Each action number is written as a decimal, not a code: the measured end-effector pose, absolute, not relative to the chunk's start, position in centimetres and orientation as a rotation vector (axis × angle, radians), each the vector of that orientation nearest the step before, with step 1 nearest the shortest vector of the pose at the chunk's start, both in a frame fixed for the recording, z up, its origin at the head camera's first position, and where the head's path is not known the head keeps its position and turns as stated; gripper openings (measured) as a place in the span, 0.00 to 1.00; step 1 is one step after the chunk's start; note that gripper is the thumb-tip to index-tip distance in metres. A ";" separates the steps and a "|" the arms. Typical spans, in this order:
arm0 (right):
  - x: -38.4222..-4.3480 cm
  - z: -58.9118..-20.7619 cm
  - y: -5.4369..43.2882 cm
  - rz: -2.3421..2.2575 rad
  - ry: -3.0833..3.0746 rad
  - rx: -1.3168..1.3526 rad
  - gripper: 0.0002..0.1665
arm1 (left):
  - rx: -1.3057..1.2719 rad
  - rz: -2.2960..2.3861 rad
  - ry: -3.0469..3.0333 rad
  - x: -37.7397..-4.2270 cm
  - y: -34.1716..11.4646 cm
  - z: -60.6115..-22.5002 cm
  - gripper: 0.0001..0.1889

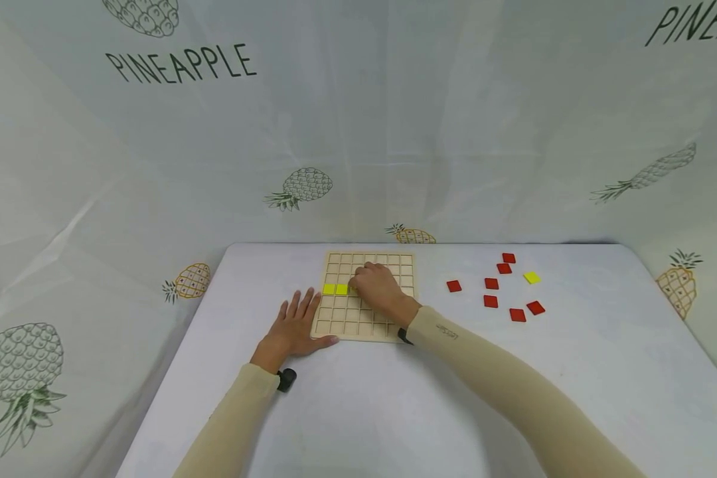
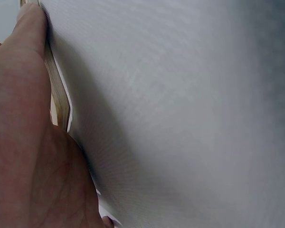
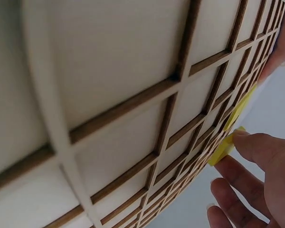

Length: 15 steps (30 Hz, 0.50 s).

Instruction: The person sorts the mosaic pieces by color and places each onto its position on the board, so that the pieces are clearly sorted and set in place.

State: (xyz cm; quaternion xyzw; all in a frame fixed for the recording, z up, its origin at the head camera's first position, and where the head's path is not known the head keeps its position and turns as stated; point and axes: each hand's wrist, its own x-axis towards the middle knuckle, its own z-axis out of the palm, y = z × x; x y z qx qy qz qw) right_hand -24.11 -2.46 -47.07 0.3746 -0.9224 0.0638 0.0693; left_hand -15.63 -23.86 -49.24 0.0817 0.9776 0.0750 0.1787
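Observation:
A wooden grid board (image 1: pixel 358 329) lies on the white table, with two yellow square tiles (image 1: pixel 335 289) side by side in cells at its left edge. My right hand (image 1: pixel 382 289) is over the middle of the board. In the right wrist view its thumb and forefinger pinch another yellow tile (image 3: pixel 220 152), close by the seated yellow tiles (image 3: pixel 237 113); the other fingers are loosely bent. My left hand (image 1: pixel 295 327) rests on the table with fingers spread along the board's left edge and the thumb near its lower left corner.
To the right of the board, several red square tiles (image 1: pixel 491 283) lie scattered, with one loose yellow tile (image 1: pixel 532 277) among them. Behind the table (image 1: pixel 394 405) hangs a white cloth (image 1: pixel 358 119) printed with pineapples.

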 end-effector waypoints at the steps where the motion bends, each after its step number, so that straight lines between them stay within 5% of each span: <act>1: -24.1 -47.1 -2.5 0.185 -2.782 1.125 0.10 | 0.232 0.217 2.770 -15.6 -23.9 -49.2 0.57; 15: -24.3 -47.7 -3.3 0.199 -2.831 1.092 0.09 | 0.230 0.202 2.767 -15.7 -23.9 -49.3 0.58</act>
